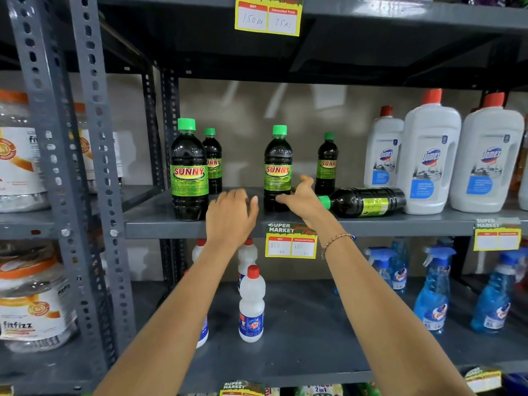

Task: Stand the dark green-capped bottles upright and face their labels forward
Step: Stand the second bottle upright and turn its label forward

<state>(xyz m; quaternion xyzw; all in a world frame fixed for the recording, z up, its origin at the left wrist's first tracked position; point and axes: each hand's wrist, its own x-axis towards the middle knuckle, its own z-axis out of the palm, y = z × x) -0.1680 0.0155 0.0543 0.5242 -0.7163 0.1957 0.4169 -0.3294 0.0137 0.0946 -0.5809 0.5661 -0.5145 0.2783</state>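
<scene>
We are up at the middle shelf [160,224], both arms stretched in, and neither hand has anything in it. Our left hand [230,217] hovers palm down over the shelf edge, fingers loosely curled, between the front-left bottle [189,170] and the centre bottle [277,167]. Our right hand [303,197] is spread open, thumb reaching toward the base of the centre bottle, though we cannot tell if it touches.

Four green-capped bottles stand upright: those two in front with labels forward, plus a rear-left bottle [213,160] and a rear-right bottle [327,162], the last with its label turned partly aside. The one job clearly left is the fallen bottle [364,202], lying on its side just right of our wrist, cap pointing toward us and label rolled upward.

Here is the risk. It is round, so a nudge from the right forearm could roll it off the front lip. Its far end lies right by the big white jug [428,158], so lifting it carelessly may knock that jug. Swinging the right hand across could also clip the centre bottle and topple it.

Around us, more white jugs crowd the right, a price tag [291,241] hangs on the shelf edge, and small white bottles [252,304] and blue spray bottles [434,290] sit on the shelf below.
</scene>
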